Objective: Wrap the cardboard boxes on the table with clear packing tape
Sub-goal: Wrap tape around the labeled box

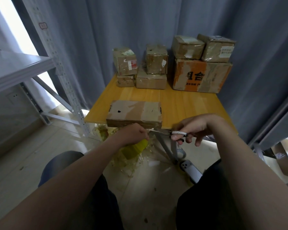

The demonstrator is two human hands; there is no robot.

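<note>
curtained worktop (181, 105): rear boxes (156, 63) look taped (glossy); front box (135, 112) seems mid-wrap, left hand (134, 132) clamped on tape roll (138, 147), right hand (196, 127) on scissors (160, 131).

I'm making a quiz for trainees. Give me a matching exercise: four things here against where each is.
1 scissors
2 orange box
3 flat box
4 phone

a at the table near edge
b in the right hand
c by the right leg
d under two small boxes

Pairs: 1-b, 2-d, 3-a, 4-c.
</note>
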